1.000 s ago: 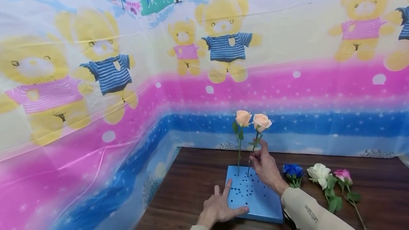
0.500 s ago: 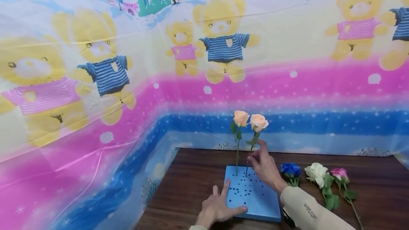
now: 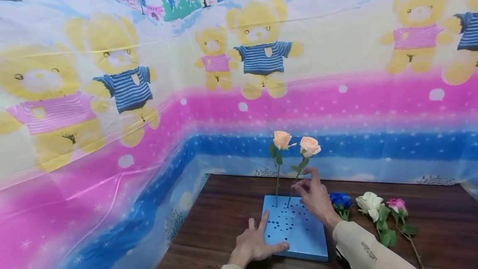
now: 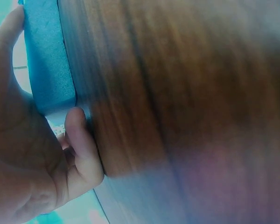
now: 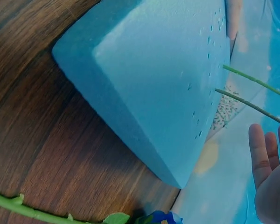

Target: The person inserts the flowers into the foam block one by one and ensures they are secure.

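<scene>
A light blue foam block [image 3: 302, 240] dotted with holes lies on the table. Two peach roses rise from its far part; the left rose [image 3: 281, 140] stands nearly upright, while the right rose [image 3: 310, 147] leans rightward. My right hand [image 3: 316, 198] has its thumb and fingertips at the leaning rose's stem [image 5: 252, 105], about midway up; the contact itself is out of the right wrist view. Spread along the block's left and near sides, my left hand [image 3: 254, 242] rests on it with thumb and forefinger, and the left wrist view shows the block [image 4: 49, 60] beside the palm.
To the right of the block lie a blue rose [image 3: 340, 199], a white rose [image 3: 369, 204] and a pink rose [image 3: 397, 206] on the dark wooden table [image 3: 209, 215]. A bear-printed cloth [image 3: 231, 107] hangs behind and to the left.
My right hand has shifted slightly right, its forefinger now apart from the stem. The right peach rose has tilted right, widening the gap between the blooms. My left hand stays on the block.
</scene>
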`<state>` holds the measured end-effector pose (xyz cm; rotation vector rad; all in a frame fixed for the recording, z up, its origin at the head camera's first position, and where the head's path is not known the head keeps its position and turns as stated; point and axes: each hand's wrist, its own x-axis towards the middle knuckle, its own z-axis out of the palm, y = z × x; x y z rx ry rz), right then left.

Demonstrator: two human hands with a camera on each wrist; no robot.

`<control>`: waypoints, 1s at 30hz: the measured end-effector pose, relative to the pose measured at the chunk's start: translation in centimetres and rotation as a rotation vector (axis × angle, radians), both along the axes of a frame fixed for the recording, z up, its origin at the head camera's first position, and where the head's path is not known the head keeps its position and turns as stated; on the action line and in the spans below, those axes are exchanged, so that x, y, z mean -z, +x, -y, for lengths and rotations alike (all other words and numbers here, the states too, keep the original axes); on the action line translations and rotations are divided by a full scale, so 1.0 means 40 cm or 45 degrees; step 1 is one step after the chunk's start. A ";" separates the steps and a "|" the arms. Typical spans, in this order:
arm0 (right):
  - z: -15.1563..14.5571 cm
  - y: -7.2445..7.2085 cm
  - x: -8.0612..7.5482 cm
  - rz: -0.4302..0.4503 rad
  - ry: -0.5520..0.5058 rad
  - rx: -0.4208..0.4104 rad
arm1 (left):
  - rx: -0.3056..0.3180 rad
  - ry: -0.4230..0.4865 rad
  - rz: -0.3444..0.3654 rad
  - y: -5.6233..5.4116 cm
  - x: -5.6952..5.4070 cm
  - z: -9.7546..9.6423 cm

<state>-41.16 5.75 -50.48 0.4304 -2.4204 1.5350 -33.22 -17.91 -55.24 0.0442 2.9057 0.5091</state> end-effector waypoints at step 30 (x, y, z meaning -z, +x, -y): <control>-0.117 0.016 -0.026 0.097 -0.044 0.059 | -0.003 0.014 0.013 0.003 -0.002 -0.002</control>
